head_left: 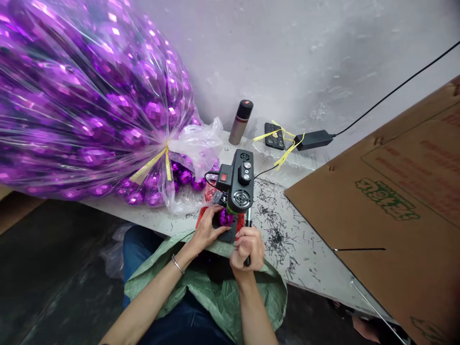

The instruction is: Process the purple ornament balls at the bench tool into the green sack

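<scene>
A small black bench drill press (241,177) with a red switch stands on the table, over a dark base plate. My left hand (206,230) holds a shiny purple faceted ball (225,217) under the machine's head, thumb and fingers at its side. Whether the ball touches the tool above cannot be seen. My right hand (248,249) is wrapped around the black-gripped lever (248,224) at the machine's right side. Red pieces show on both sides of the base. Across my lap lies an open green woven sack (251,287).
A big clear bag of purple balls (89,110), tied with yellow ribbon, fills the left. Behind the machine stand a bottle (241,122), a phone-like black object (274,136) and a power adapter (314,140). Black shavings (276,235) litter the table (305,261); a cardboard box (391,201) is at right.
</scene>
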A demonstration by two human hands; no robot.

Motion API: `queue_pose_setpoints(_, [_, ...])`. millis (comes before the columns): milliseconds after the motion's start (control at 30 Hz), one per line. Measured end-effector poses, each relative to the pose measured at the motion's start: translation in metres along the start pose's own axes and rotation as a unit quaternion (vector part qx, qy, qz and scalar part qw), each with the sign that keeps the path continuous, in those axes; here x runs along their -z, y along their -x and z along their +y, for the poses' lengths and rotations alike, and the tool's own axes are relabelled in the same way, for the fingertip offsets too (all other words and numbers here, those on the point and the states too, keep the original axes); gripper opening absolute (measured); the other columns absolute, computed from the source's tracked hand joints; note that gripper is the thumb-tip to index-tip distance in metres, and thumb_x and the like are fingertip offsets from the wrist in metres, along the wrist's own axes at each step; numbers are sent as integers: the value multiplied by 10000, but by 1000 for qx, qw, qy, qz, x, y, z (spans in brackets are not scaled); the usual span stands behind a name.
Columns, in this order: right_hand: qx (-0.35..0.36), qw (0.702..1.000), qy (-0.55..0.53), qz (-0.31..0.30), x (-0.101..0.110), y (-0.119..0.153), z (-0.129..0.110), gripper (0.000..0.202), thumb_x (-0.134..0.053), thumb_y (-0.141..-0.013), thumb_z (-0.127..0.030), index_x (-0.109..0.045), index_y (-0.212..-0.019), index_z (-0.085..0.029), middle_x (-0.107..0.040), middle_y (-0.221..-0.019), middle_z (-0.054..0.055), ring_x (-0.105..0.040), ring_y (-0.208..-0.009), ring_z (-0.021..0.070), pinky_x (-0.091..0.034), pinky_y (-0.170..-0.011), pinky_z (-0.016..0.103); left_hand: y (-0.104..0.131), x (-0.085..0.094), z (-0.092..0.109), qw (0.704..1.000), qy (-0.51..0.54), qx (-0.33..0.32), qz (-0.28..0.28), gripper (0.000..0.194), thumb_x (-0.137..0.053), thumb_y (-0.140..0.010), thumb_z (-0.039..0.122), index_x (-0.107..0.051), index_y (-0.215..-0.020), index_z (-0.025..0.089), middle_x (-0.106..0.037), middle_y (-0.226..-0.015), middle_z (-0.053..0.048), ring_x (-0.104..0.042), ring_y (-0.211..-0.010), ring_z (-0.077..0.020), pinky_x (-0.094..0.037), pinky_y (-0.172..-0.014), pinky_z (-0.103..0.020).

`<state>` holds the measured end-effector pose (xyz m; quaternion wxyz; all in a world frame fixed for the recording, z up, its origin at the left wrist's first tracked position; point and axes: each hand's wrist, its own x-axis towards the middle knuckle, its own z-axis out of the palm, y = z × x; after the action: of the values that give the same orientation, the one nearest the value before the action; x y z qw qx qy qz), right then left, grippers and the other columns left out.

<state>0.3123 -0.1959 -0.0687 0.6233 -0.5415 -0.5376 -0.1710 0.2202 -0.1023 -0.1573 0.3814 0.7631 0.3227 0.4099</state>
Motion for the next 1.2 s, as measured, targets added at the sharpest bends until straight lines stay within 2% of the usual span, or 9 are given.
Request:
queue_pose_setpoints(133, [7, 1000, 14, 22, -5, 10, 7, 308, -367, -998, -182, -473, -712, -222, -551, -669, -17, -552, -599, 125, -502, -693, 344, 0, 1, 1, 1000, -5, 2, -4, 527, -811, -793, 331, -574, -1245, 203, -655, -1276, -126, -628, -1220, -309, -504, -1040, -487])
queue_pose_setpoints(567, [24, 999, -38, 30, -12, 22, 25, 300, -349, -1004, -222, -446, -720, -229, -511, -693, -10, -545, -619, 139, -515, -647, 342, -2, -3, -5, 1000, 11, 16, -3, 548, -824, -770, 359, -584, -1239, 207, -652, -1270, -116, -621, -1229, -306, -494, -1050, -504])
queue_pose_setpoints(733, [73, 997, -26, 17, -14, 25, 32, 273, -344, -997, -195, -424, -738, -230, -508, -716, -19, -567, -624, 127, -494, -647, 316, -4, -3, -5, 1000, 11, 7, 2, 534, -821, -764, 326, -583, -1224, 195, -658, -1245, -116, -628, -1212, -299, -499, -1040, -486])
queue_pose_setpoints(867, [85, 996, -22, -3, -8, 13, 22, 273, -366, -971, -145, -440, -720, -224, -521, -699, -15, -555, -627, 126, -463, -629, 294, -9, -2, -3, 1000, 0, 9, 1, 545, -824, -750, 294, -581, -1227, 198, -660, -1238, -111, -627, -1214, -299, -497, -1046, -482])
queue_pose_setpoints(933, [58, 998, -20, -7, -2, -3, 9, 274, -382, -966, -130, -469, -722, -218, -530, -693, -7, -540, -632, 128, -429, -595, 278, -8, -3, -2, 1000, -7, 4, -1, 554, -822, -756, 297, -571, -1240, 198, -661, -1242, -113, -627, -1219, -302, -496, -1052, -490])
queue_pose_setpoints(1033, [-56, 998, -21, -17, 7, -30, -13, 270, -426, -986, -166, -507, -732, -211, -536, -690, -12, -534, -643, 125, -420, -611, 275, 8, -3, 1, 999, -26, -26, 0, 520, -762, -824, 298, -544, -1286, 202, -645, -1294, -134, -606, -1266, -306, -479, -1081, -516])
queue_pose_setpoints(1067, [-75, 996, -27, -27, 9, -37, -18, 281, -440, -990, -183, -503, -718, -212, -532, -682, -17, -532, -643, 122, -421, -619, 274, 18, -2, 2, 998, -38, -42, 1, 505, -730, -855, 304, -532, -1308, 205, -634, -1319, -143, -592, -1290, -309, -464, -1100, -529])
queue_pose_setpoints(1133, [-76, 996, -33, -39, 11, -44, -22, 301, -452, -993, -187, -493, -696, -212, -536, -683, -17, -536, -652, 120, -425, -632, 273, 37, 2, 4, 995, -70, -75, 0, 577, -712, -874, 371, -488, -1379, 205, -596, -1388, -170, -551, -1345, -329, -430, -1133, -557])
queue_pose_setpoints(1200, [-46, 997, -28, -46, 12, -40, -21, 303, -449, -985, -151, -488, -691, -212, -548, -696, -13, -545, -661, 119, -428, -635, 271, 48, 11, 7, 990, -102, -94, 10, 735, -723, -856, 469, -412, -1462, 193, -539, -1461, -199, -505, -1389, -354, -412, -1146, -565])
